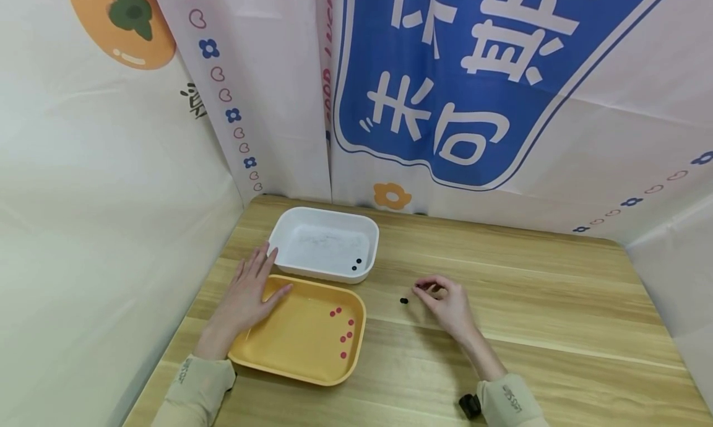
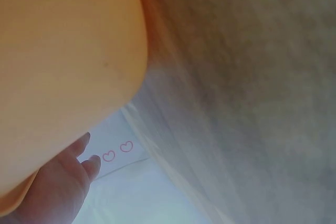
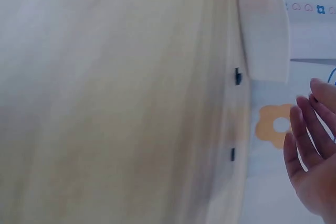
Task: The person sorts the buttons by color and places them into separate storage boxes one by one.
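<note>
My left hand [image 1: 243,300], fingers spread, rests over the left side of the yellow tray [image 1: 298,343], fingertips at the near-left corner of the white tray [image 1: 320,244]. Several small red discs [image 1: 349,335] lie along the yellow tray's right side. Two small black discs [image 1: 356,265] sit in the white tray's near-right corner. My right hand [image 1: 450,306] is low over the table, right of the trays, pinching a small black disc [image 3: 315,98] between thumb and fingertip, mostly hidden by them. Close to its left, small black pieces [image 1: 404,301] sit together on the wood.
The wooden table [image 1: 557,340] meets a printed white curtain [image 1: 289,105] at its back and sides. A black wrist device [image 1: 470,406] shows at my right sleeve. In the right wrist view another dark piece [image 3: 232,154] stands on the table beneath the hand.
</note>
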A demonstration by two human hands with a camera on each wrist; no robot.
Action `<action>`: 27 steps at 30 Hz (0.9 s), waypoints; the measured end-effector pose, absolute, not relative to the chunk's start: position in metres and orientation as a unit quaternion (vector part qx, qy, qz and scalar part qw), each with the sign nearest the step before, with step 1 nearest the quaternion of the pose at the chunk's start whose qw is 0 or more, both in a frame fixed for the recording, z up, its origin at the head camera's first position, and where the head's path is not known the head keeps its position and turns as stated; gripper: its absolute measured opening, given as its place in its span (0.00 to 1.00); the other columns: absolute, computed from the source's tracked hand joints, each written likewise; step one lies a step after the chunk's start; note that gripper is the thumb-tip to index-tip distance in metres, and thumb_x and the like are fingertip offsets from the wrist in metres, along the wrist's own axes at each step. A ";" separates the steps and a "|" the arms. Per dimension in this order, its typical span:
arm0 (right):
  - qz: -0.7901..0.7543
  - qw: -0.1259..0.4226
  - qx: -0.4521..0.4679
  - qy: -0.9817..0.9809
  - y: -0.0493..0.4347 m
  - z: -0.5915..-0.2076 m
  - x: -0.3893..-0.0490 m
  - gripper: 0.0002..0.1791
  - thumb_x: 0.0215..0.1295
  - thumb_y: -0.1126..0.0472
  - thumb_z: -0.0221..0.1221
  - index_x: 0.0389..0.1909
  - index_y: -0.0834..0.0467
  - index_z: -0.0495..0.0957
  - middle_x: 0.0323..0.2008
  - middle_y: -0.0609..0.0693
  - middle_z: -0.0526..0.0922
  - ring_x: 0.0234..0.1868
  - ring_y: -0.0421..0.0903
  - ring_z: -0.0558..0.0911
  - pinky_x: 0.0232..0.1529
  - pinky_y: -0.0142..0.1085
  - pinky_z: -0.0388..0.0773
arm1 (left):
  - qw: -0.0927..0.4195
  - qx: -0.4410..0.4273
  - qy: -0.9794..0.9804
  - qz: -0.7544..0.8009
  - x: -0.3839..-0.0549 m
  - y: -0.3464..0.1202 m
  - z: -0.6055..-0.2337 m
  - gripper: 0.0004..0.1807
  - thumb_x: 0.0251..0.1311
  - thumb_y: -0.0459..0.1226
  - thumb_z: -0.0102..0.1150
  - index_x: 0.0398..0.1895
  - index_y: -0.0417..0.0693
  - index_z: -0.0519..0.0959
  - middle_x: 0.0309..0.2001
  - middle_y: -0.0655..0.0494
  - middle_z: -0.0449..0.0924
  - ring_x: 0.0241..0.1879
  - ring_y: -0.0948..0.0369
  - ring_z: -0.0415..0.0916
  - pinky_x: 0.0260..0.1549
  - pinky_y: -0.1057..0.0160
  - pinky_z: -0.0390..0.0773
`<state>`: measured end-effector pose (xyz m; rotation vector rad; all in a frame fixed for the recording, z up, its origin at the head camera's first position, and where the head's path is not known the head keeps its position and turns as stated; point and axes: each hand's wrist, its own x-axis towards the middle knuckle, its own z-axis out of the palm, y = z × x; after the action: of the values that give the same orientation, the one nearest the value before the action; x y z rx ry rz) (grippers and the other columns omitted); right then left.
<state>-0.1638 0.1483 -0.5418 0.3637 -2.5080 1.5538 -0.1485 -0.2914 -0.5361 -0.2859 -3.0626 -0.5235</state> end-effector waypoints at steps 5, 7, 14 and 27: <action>0.508 0.134 0.151 -0.837 0.140 -0.528 -0.168 0.11 0.62 0.73 0.76 0.43 0.60 0.91 0.45 0.54 0.94 0.47 0.45 0.89 0.55 0.37 0.87 | 0.009 -0.090 -0.982 -0.167 -0.148 -0.291 -0.536 0.52 0.79 0.62 0.55 0.92 0.44 0.46 0.91 0.36 0.39 0.89 0.33 0.42 0.87 0.28 0.45; 0.511 0.137 0.153 -0.835 0.135 -0.521 -0.170 0.11 0.62 0.72 0.76 0.43 0.59 0.91 0.46 0.54 0.94 0.50 0.49 0.89 0.58 0.36 0.86 | 0.007 -0.089 -0.982 -0.167 -0.148 -0.291 -0.535 0.52 0.79 0.62 0.55 0.92 0.45 0.46 0.91 0.37 0.39 0.89 0.33 0.42 0.87 0.29 0.45; 0.512 0.131 0.167 -0.832 0.115 -0.508 -0.179 0.11 0.62 0.71 0.77 0.44 0.60 0.91 0.47 0.53 0.93 0.54 0.53 0.89 0.66 0.39 0.83 | 0.011 -0.093 -0.981 -0.170 -0.148 -0.290 -0.535 0.52 0.80 0.61 0.55 0.91 0.44 0.46 0.91 0.36 0.40 0.89 0.33 0.42 0.87 0.28 0.45; 0.529 0.113 0.185 -0.820 0.069 -0.508 -0.204 0.08 0.63 0.71 0.76 0.43 0.65 0.90 0.45 0.58 0.93 0.55 0.59 0.88 0.67 0.57 0.82 | 0.018 -0.093 -0.981 -0.171 -0.147 -0.289 -0.533 0.51 0.80 0.60 0.56 0.91 0.44 0.48 0.91 0.36 0.41 0.89 0.33 0.44 0.87 0.28 0.47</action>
<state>-0.2044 0.0691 -0.5075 0.5437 -2.4060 1.5528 -0.1472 -0.2888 -0.5326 -0.2899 -3.0466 -0.5325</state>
